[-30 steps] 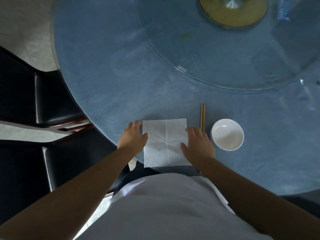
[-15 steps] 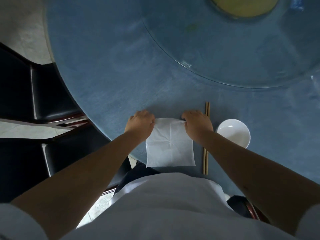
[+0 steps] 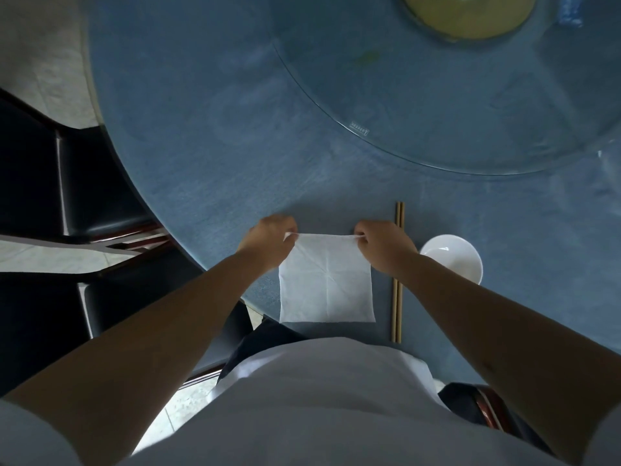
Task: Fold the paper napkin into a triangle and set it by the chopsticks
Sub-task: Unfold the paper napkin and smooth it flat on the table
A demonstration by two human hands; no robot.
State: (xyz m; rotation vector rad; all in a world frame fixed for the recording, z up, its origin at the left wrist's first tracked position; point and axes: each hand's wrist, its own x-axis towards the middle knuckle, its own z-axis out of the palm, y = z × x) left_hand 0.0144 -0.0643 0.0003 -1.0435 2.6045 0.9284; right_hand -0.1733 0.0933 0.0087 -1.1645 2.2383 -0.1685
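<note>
A white square paper napkin (image 3: 326, 284) with crease lines lies on the blue table near its front edge. My left hand (image 3: 268, 240) pinches the napkin's far left corner. My right hand (image 3: 383, 245) pinches its far right corner. The far edge is stretched taut between both hands and looks slightly lifted. A pair of brown chopsticks (image 3: 397, 307) lies just right of the napkin, pointing away from me, partly hidden under my right hand.
A small white bowl (image 3: 452, 257) sits right of the chopsticks. A glass turntable (image 3: 437, 129) covers the table's far right, with a yellowish round base (image 3: 467, 15) at its centre. Dark chairs (image 3: 84, 196) stand at the left beside the round blue table (image 3: 218, 129).
Both hands moved from the napkin's sides up to its far corners and pinched them, tightening the far edge. The camera tilted down a little.
</note>
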